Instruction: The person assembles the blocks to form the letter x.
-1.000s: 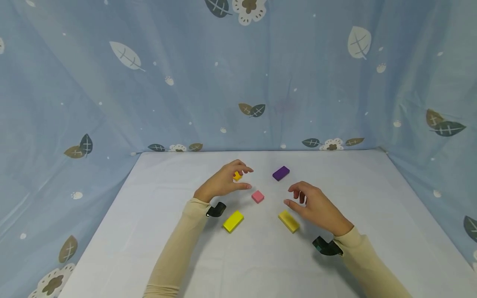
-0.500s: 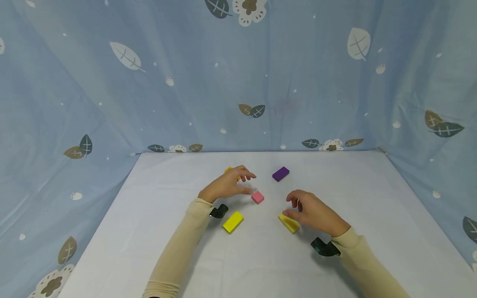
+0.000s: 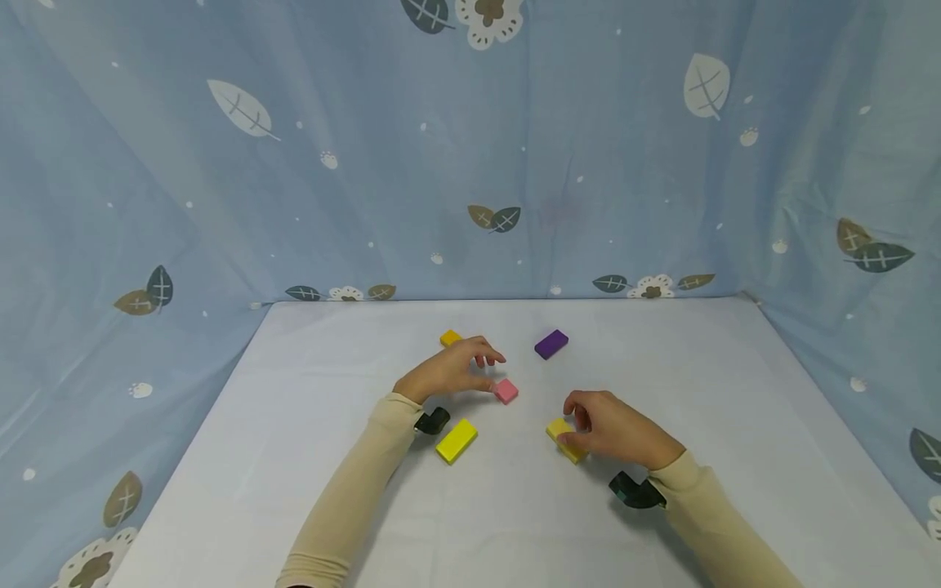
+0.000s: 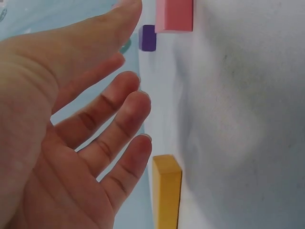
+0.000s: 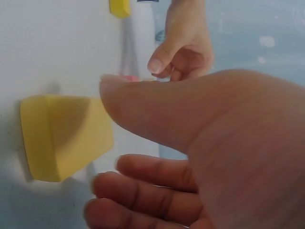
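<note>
Over the left-middle of the table my left hand (image 3: 450, 369) hovers with its fingers spread and nothing in its grasp. Its thumb tip overlaps the edge of a small pink block (image 3: 507, 391) in the head view; in the left wrist view the pink block (image 4: 176, 15) shows just past the thumb. Behind that hand, a golden-yellow block (image 3: 449, 336) is partly covered. My right hand (image 3: 621, 429) has its thumb and loosely bent fingers over a pale yellow block (image 3: 556, 426). From the right wrist, a gap shows between the fingers and this yellow block (image 5: 78, 136).
A purple block (image 3: 551, 344) lies toward the back of the white-covered table (image 3: 353, 343). Nearer the front left, beside the left wrist, is a bright yellow block (image 3: 457, 442). A blue patterned curtain (image 3: 382, 163) rises behind the table edge.
My left hand has come down and slightly nearer, its thumb now at the pink block, uncovering more of the golden-yellow one. The right hand has lowered over the pale yellow block.
</note>
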Demonstrator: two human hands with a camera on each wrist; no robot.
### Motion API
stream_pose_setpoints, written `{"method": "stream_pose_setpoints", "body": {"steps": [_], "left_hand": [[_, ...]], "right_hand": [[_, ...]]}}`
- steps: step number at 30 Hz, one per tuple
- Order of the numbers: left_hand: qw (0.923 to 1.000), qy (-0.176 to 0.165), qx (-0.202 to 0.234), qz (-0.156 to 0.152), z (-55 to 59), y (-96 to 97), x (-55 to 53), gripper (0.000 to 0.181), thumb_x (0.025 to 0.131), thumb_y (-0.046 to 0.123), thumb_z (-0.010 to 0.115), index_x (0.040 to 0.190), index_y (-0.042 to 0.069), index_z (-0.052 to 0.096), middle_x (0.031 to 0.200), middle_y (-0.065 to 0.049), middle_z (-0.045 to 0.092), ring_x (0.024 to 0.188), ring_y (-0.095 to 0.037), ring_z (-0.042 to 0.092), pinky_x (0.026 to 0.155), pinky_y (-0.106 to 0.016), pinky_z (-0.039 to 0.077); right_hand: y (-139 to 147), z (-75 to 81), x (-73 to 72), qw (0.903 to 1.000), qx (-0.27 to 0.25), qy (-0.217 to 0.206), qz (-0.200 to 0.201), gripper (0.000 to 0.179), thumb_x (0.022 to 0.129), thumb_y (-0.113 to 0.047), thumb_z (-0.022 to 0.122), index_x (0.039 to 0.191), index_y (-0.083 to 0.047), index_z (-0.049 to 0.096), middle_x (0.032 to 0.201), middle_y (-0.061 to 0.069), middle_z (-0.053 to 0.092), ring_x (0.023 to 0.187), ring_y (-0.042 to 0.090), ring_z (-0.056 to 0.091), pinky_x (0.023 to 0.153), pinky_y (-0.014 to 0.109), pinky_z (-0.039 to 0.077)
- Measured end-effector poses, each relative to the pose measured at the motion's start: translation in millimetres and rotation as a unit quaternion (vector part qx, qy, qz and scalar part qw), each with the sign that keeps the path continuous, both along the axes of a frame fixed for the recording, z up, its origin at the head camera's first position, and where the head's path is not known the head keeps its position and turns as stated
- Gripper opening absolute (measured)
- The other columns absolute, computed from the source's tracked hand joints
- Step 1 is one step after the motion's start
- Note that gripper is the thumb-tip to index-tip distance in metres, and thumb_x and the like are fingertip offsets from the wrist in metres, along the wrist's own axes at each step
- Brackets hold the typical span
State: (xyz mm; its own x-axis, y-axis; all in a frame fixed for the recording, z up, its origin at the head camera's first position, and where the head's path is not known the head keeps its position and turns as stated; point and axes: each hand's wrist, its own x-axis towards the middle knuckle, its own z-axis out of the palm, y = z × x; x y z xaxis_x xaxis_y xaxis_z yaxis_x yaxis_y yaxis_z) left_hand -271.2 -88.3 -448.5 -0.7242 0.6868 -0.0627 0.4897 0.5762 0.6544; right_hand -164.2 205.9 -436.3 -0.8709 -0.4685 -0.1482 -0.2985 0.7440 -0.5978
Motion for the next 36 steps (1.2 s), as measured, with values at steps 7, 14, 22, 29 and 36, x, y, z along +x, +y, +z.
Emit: {"method": "stream_pose_setpoints", "body": {"steps": [7,14,22,29,36], "left_hand": [[0.9996,0.001,-0.022,-0.018,-2.9,3.5,1.5,0.046,0.092,0.026,0.08,0.135,0.013,0.068,0.122,-0.003,0.066,0.109,-0.019,0.06,0.096,-0.035,0.053],[0.9989,0.008,-0.038,-0.028,-4.9,5.3,2.9,0.043,0.093,0.025,0.079,0.134,0.015,0.069,0.124,-0.001,0.067,0.107,-0.017,0.059,0.096,-0.033,0.053],[0.9985,0.01,-0.028,-0.046,-5.7,6.5,4.1,0.041,0.093,0.022,0.079,0.133,0.014,0.07,0.125,-0.001,0.067,0.107,-0.016,0.06,0.097,-0.032,0.053],[0.9982,-0.001,-0.033,-0.051,-9.1,8.7,4.7,0.041,0.093,0.023,0.078,0.132,0.014,0.07,0.127,-0.001,0.066,0.106,-0.015,0.059,0.097,-0.031,0.052],[0.9978,-0.006,-0.034,-0.056,-10.4,9.8,3.7,0.039,0.094,0.024,0.077,0.131,0.014,0.071,0.124,0.001,0.066,0.105,-0.014,0.058,0.097,-0.03,0.052]], "right_hand": [[-2,-0.4,2.8,0.9998,0.008,-0.02,-0.002,0.036,0.084,-0.027,0.086,0.102,-0.003,0.065,0.073,-0.003,0.055,0.062,0.008,0.048,0.056,0.022,0.045],[-3,0.4,5.2,0.9997,0.007,-0.025,0.0,0.038,0.083,-0.028,0.087,0.101,-0.003,0.065,0.072,-0.003,0.054,0.062,0.008,0.048,0.057,0.022,0.045],[-3,-1.0,5.7,0.9998,0.009,-0.014,0.009,0.034,0.084,-0.026,0.087,0.098,-0.005,0.065,0.071,-0.004,0.052,0.062,0.006,0.046,0.057,0.021,0.043],[-2,-4.1,4.2,0.9998,0.016,-0.007,0.011,0.031,0.084,-0.024,0.087,0.097,-0.007,0.065,0.07,-0.005,0.051,0.061,0.005,0.046,0.056,0.02,0.041],[-2,-3.2,4.3,0.9998,0.012,-0.012,0.013,0.03,0.084,-0.023,0.086,0.096,-0.007,0.064,0.071,-0.005,0.05,0.062,0.005,0.046,0.055,0.02,0.039]]}}
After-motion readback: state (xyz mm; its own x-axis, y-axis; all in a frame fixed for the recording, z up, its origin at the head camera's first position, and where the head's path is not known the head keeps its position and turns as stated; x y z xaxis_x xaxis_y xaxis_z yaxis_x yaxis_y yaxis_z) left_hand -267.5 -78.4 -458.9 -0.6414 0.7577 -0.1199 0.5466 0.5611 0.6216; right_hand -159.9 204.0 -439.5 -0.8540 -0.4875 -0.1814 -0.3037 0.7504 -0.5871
